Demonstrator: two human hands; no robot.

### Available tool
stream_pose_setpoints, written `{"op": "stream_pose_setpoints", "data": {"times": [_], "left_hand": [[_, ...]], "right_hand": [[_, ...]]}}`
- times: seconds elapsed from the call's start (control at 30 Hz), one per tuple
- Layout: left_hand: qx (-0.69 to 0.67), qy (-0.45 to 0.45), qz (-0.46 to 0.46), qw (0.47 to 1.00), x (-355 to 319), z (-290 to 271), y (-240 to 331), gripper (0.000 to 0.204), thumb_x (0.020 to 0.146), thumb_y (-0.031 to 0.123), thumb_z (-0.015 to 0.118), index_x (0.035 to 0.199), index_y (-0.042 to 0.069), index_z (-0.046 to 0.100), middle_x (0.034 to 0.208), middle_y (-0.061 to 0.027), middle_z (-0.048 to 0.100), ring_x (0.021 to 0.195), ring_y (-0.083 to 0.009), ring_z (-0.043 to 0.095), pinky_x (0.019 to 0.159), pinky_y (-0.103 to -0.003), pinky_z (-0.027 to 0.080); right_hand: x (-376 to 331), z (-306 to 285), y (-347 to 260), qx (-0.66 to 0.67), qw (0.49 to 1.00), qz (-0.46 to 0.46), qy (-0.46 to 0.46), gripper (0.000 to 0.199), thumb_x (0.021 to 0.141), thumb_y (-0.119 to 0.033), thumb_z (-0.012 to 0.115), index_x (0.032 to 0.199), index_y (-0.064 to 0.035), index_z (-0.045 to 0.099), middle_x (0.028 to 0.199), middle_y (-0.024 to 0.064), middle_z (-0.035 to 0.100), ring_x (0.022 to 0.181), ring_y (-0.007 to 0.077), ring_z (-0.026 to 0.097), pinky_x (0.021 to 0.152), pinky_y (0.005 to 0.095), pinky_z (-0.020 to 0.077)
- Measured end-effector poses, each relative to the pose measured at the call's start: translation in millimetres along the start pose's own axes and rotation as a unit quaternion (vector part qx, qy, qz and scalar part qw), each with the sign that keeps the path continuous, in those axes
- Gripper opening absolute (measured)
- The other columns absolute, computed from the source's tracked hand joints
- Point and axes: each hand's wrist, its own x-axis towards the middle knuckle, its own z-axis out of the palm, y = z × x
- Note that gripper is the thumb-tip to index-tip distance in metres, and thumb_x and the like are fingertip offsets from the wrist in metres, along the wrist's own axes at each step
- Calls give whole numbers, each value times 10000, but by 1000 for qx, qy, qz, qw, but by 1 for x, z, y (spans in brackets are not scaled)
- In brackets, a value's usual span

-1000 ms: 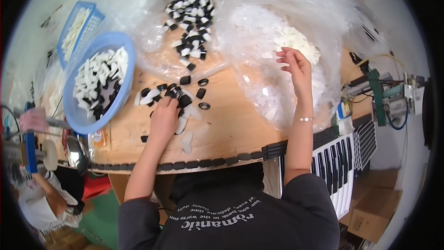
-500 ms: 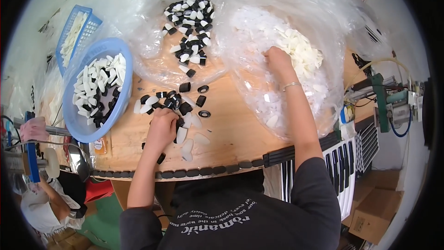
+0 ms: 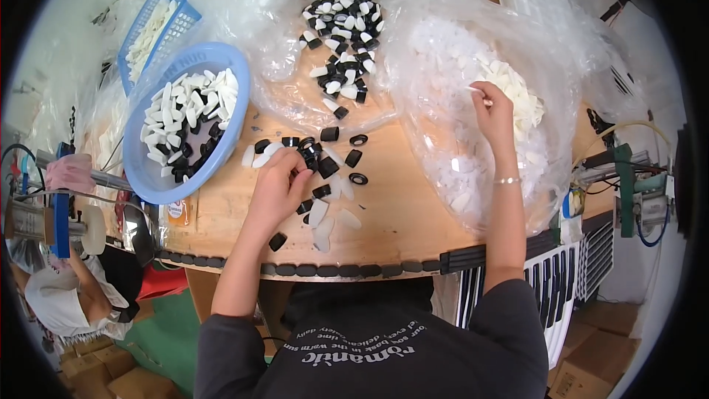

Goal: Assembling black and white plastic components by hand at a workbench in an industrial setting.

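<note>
My right hand (image 3: 493, 107) is raised over a clear plastic sheet, thumb and fingers pinched on a thin white piece (image 3: 471, 89) whose tip sticks out to the left. Close beside it lies a heap of cream-white flat pieces (image 3: 521, 100). My left hand (image 3: 281, 185) rests at a loose cluster of short black tubes (image 3: 329, 134), with its fingers curled; whatever they hold is hidden. A black ring (image 3: 358, 179) and flat white tapered pieces (image 3: 348, 219) lie to its right.
A blue basin (image 3: 155, 191) of white and black parts stands at left, before a blue basket (image 3: 185, 16). Black pieces with white tips (image 3: 343, 22) are heaped at the back. Dark blocks (image 3: 317, 270) line the table's front edge. Another person (image 3: 74, 292) is at lower left.
My right hand has come up from the white heap, and a white piece now shows in its fingertips. My left hand stays at the black parts. The whole view has shifted.
</note>
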Motion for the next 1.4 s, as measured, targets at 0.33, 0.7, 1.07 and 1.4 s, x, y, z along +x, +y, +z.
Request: {"op": "stream_pose_setpoints", "data": {"times": [0.33,0.7,1.07,1.4], "left_hand": [[-178,34,73,981,50,58,32,283,744,-33,693,1003,13,588,846,-22,611,675,-74,517,628,-205,445],[-259,7,60,964,35,62,30,417,748,-120,667,1131,-11,545,1070,-104,634,895,-129,604,752,-239,488],[-324,40,31,945,30,69,35,371,767,-162,630,1100,-21,550,1059,-100,607,909,-124,597,778,-238,493],[-439,118,-1,891,30,76,39,188,769,-139,624,917,-27,590,941,-102,600,782,-146,633,670,-230,512]], "right_hand": [[-54,52,-111,507,847,74,-142,131,832,58,645,963,54,646,908,29,629,798,57,586,643,189,485],[-67,61,-124,250,950,-134,-127,243,728,68,700,946,-37,679,917,75,602,810,195,611,693,264,505],[-81,79,-118,575,755,186,-254,211,905,-69,616,1100,11,602,1087,66,597,869,122,607,798,246,503],[-86,86,-133,593,787,71,-156,199,943,-94,565,1112,9,586,1133,88,564,874,123,614,812,259,514]]}}
